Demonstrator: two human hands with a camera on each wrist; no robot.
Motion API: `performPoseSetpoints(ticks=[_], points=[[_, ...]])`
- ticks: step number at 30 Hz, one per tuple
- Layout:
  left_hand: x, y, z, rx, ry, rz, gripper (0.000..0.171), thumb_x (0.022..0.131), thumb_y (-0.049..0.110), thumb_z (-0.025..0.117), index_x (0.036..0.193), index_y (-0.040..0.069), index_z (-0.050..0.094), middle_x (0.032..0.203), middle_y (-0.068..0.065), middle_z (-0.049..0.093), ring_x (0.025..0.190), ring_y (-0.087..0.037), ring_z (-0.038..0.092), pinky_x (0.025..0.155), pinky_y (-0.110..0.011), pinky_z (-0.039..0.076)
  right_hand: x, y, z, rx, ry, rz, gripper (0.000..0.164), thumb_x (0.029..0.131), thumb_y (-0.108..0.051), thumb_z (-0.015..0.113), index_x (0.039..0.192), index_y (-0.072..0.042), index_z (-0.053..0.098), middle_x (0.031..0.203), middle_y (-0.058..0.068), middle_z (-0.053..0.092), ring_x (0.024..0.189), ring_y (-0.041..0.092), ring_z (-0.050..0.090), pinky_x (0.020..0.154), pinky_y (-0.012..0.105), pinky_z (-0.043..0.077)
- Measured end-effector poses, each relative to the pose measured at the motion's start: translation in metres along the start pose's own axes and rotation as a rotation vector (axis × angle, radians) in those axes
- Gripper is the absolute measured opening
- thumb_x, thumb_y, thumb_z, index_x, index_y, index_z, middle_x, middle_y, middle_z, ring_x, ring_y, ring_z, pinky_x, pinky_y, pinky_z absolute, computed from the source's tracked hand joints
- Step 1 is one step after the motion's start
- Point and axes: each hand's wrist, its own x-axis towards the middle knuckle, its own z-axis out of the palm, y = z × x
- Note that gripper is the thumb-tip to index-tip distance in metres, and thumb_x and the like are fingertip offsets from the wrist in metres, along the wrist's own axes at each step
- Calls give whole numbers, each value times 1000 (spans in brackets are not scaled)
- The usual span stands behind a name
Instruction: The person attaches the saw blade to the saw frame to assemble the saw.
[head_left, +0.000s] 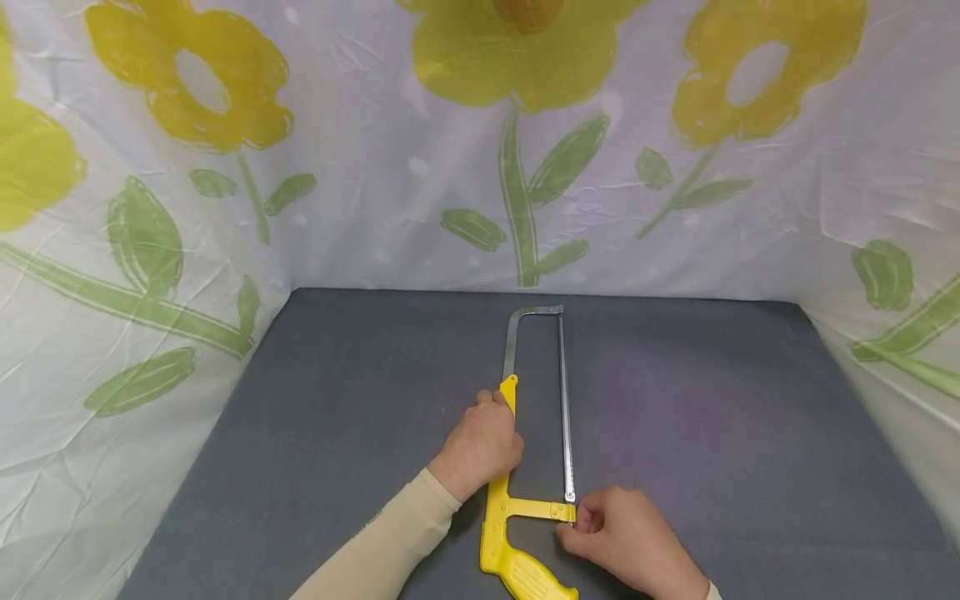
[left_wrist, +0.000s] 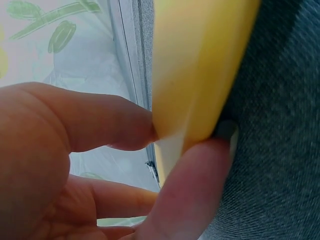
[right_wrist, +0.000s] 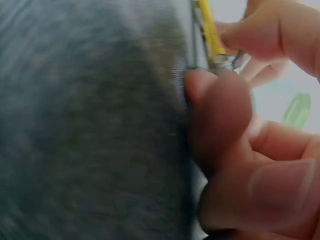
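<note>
A hacksaw (head_left: 497,508) with a yellow grip and frame lies on the dark grey tabletop, its silver bow (head_left: 512,342) pointing away from me. Its blade (head_left: 566,400) runs along the right side. My left hand (head_left: 480,442) pinches the yellow frame bar (left_wrist: 195,65) between thumb and fingers. At the near end of the blade, my right hand (head_left: 626,533) has curled fingers at the tip of the yellow cross arm (head_left: 536,508). Thumb and finger pinch the small metal wing nut (right_wrist: 241,61) there, which the fingertips partly hide.
The grey tabletop (head_left: 360,400) reaches back to a white cloth (head_left: 360,225) printed with yellow flowers and green leaves. That cloth also hangs along the left and right sides.
</note>
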Motion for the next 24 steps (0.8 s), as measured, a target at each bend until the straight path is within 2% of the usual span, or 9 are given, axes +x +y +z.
performPoseSetpoints(ticks=[6,10,14,18,21,24], points=[[2,2,-1,-3,-9,-14,65,91,19,65,142,-14,42,106,-20,52,57,-19,53,49,-28,47,2,7,-10,193,-134,-7,35,87,-41,75,61,-22,63,51,-13,51,46,4,46,48,22,35],[3,3,-2,-4,-18,-21,66,92,20,64,144,-13,40,108,-20,52,57,-18,54,48,-26,47,4,12,-13,251,-195,-9,34,91,-39,72,65,-17,67,54,-10,56,48,6,49,49,22,35],[3,2,-2,5,-11,-5,67,91,20,65,144,-14,40,106,-20,52,56,-18,54,48,-26,47,5,17,-13,318,-234,-42,27,93,-31,71,71,-15,70,54,-5,60,48,6,51,49,22,35],[2,1,-1,25,2,19,67,90,20,67,141,-15,43,105,-20,53,57,-19,54,49,-27,48,3,20,-12,429,-291,-48,26,94,-25,69,73,-8,72,54,1,61,42,4,42,43,22,29],[2,0,0,27,1,22,68,90,21,69,142,-14,43,105,-20,54,57,-20,54,49,-28,49,2,21,-12,477,-322,-37,27,95,-23,68,76,-5,72,55,1,61,39,2,32,40,22,22],[1,-1,-1,13,-11,11,70,90,22,69,144,-14,41,109,-21,53,59,-20,54,51,-28,49,2,23,-12,505,-336,-33,23,95,-20,66,80,-5,73,56,1,60,38,1,30,39,21,21]])
